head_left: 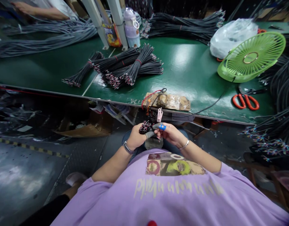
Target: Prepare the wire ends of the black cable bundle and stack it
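Observation:
My left hand (135, 137), with grey covers on its fingertips, is closed round a bundle of short black cables (145, 126). The bundle's red and white wire ends point up towards the table edge. Close beside it, my right hand (171, 134) has its fingertips pinched together, with blue tape round one finger. A thin wire end seems to lie between these fingers, but its detail is too small to make out. Just beyond both hands, a pink clip (160, 115) stands at the table edge below a wooden block (179, 102) with red and black leads.
Bundled black cables (135, 64) lie on the green table (191, 69). Red-handled scissors (245, 101), a green fan (253, 58) and a plastic bag (231, 36) are at right. A bottle (132, 29) stands behind. Another person's arm (47, 12) is far left.

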Motion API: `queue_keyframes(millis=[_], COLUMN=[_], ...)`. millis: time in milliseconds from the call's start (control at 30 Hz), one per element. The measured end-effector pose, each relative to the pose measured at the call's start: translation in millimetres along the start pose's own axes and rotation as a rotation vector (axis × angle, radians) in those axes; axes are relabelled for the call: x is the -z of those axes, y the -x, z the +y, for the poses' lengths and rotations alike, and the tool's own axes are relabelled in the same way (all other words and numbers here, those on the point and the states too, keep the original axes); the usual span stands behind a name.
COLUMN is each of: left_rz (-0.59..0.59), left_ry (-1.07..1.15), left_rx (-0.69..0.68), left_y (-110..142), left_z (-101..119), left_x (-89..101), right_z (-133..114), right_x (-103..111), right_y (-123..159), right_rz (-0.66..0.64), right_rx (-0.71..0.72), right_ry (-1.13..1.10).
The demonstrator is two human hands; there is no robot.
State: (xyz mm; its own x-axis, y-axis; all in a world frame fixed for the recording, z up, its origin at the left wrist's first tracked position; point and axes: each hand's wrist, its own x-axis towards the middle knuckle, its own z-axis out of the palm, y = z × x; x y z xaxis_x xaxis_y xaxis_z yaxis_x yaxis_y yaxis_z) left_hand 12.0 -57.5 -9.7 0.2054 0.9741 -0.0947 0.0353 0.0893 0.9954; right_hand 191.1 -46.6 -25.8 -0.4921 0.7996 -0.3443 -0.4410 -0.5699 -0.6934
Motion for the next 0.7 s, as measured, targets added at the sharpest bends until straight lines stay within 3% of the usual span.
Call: queue_keyframes(millis=[700], left_rz=[-0.110], left_ry=[0.038], left_rx=[0.019], left_y=[-0.2], left_z=[4.0], left_x=[-2.2], right_z=[6.4], right_x=[9.4], right_y=[-1.9], right_rz=[-0.101], right_rx=[-0.041], right_ry=[-0.124])
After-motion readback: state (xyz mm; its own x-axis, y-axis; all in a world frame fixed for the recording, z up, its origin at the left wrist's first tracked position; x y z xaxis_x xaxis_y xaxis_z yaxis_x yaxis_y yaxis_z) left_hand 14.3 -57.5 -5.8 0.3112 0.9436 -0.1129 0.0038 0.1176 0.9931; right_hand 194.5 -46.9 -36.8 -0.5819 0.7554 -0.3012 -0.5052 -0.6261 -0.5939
